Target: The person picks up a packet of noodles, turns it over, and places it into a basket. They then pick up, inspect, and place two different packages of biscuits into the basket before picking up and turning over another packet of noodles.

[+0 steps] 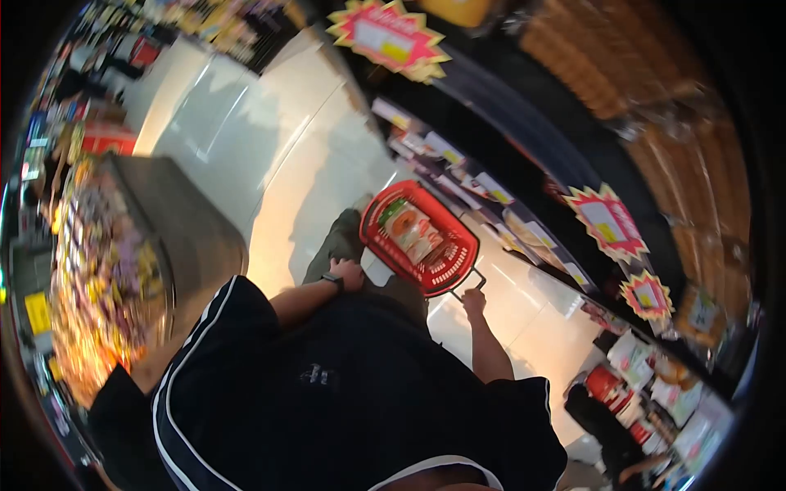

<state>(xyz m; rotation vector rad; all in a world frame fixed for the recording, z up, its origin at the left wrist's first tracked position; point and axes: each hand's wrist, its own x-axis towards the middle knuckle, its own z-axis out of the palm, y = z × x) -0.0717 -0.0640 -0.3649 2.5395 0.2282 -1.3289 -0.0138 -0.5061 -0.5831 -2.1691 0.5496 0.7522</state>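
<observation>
A red shopping basket [461, 227] hangs in front of my legs, its dark handle gripped by my right hand [473, 301]. Inside the basket lies a packaged item [409, 231] with a green, white and orange wrapper. My left hand [349, 274], with a dark watch on the wrist, rests near my thigh, apart from the basket. Its fingers look curled, but what they hold, if anything, is too small to tell.
Shelves with packaged goods [532, 229] and star-shaped price signs [606, 222] stand close on the right. At left is a large bin [176, 221] heaped with colourful packets. Other people appear at upper left and lower right [606, 425].
</observation>
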